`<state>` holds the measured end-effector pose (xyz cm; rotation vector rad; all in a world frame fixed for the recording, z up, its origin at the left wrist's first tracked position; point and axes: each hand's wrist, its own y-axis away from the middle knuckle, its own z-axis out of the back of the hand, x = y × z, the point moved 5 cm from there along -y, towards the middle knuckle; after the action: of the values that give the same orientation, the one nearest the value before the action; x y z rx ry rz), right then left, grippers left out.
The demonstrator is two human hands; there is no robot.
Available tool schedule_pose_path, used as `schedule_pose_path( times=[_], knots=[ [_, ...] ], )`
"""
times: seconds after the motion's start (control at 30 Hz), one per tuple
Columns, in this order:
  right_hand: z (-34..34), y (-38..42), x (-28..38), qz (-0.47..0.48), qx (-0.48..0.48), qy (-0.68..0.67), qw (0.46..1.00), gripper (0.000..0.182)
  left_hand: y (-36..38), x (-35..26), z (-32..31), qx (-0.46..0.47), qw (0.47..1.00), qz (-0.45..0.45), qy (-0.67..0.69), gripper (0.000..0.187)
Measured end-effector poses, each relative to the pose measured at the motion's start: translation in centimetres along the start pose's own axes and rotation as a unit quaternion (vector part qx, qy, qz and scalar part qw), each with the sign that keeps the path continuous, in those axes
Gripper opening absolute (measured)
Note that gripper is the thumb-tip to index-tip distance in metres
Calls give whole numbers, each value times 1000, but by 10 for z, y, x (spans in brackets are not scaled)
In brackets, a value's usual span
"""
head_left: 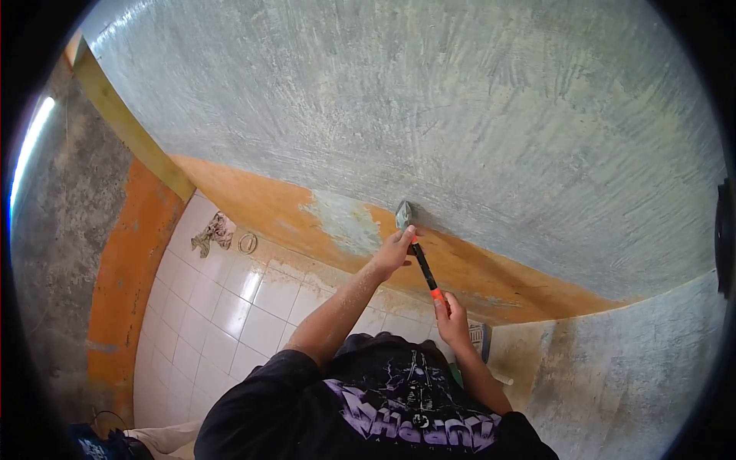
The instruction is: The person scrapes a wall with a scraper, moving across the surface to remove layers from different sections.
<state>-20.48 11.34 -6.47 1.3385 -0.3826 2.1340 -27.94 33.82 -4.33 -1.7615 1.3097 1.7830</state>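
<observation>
A long-handled tool with a black and orange-red handle (425,268) reaches up to the wall. Its grey head (403,214) lies against the wall near the line where grey surface (460,115) meets orange paint (253,188). My left hand (395,251) grips the handle just below the head. Lower down, my right hand (451,314) is closed around the orange-red end of the handle. Left of the tool, a pale bare patch (343,222) shows in the orange band.
White floor tiles (230,314) carry dust along the wall's foot. A crumpled cloth (213,234) and a ring-shaped item (248,243) lie on them. An orange and grey wall (123,253) stands at left. Dark fabric (115,445) shows at bottom left.
</observation>
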Motion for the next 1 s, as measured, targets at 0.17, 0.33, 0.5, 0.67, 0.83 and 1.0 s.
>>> schedule_pose_path(
  times=[0.17,0.33,0.5,0.67,0.83,1.0],
  knots=[
    [-4,10,17,51,-88,109,989,30,1,3,3,19,1000,9,9,54],
    [-14,14,31,65,-103,128,984,26,2,-2,14,21,998,-26,-51,54],
    [-11,17,37,42,-86,114,989,26,1,5,8,2,999,-16,-41,55],
    [-24,12,38,78,-88,108,987,25,0,-2,27,-1,996,-31,-86,56],
    [-8,17,34,86,-95,112,985,27,5,-1,14,4,998,-14,-59,57],
    [-22,10,41,68,-82,127,986,25,1,-4,30,8,995,-18,-94,57]
  ],
)
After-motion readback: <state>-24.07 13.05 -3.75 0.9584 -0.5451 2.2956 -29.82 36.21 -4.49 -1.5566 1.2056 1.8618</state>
